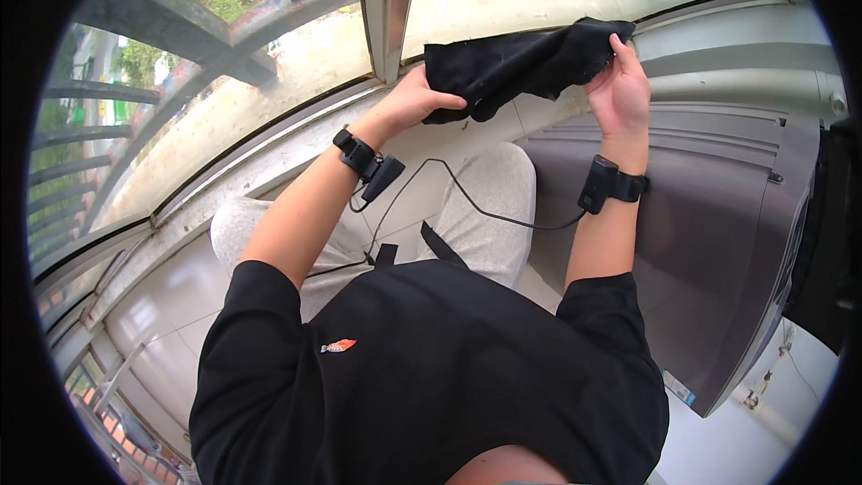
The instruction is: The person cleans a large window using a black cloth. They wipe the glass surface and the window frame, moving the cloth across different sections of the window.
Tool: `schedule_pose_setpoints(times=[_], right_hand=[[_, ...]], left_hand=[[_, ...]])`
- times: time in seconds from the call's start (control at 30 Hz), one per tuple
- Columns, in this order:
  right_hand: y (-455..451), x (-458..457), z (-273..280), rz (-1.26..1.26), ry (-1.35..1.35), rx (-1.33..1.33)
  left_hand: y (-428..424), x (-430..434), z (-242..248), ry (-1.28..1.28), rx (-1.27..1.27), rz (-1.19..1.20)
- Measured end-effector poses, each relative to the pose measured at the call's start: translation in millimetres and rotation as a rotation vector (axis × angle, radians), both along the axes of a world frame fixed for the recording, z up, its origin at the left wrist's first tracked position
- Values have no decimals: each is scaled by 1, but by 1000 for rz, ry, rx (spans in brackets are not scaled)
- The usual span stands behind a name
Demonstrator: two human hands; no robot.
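Observation:
A piece of black cloth (518,67) is stretched between my two hands, in front of the window's lower edge. My left hand (424,100) grips its left end, the thumb lying over the fabric. At the upper right, my right hand (621,84) pinches the other end between thumb and fingers. The cloth is creased, its lower edge is uneven, and bits of pale lint show on it. Parts of the fingers on both hands are hidden behind the fabric.
A grey appliance cabinet (707,202) stands close on the right. Window panes with a metal frame (387,13) and a dirty sill (269,172) curve along the front and left. A black cable (465,192) runs between the wrist-worn devices, above my knees. Tiled floor (182,296) lies below.

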State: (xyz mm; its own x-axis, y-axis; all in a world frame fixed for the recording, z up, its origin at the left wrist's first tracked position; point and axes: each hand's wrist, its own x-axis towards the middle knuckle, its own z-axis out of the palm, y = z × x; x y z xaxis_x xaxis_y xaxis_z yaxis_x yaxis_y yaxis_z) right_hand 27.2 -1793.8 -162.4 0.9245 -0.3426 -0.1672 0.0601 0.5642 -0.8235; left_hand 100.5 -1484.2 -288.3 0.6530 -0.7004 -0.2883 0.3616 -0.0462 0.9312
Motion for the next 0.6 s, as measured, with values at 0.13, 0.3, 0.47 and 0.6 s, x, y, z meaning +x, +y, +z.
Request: schedule_pose_setpoints(times=[0.13, 0.3, 0.47, 0.6], right_hand=[[-6, 5, -20, -173, 99, -358], [-17, 3, -38, -383, 254, -759], [-19, -3, -42, -442, 332, -1201], [-18, 0, -38, -406, 312, -1604]], left_hand=[[10, 6, -15, -181, 80, 148], [27, -9, -7, -580, 360, 251], [26, -35, 16, -859, 108, 393], [28, -30, 29, -883, 313, 92]])
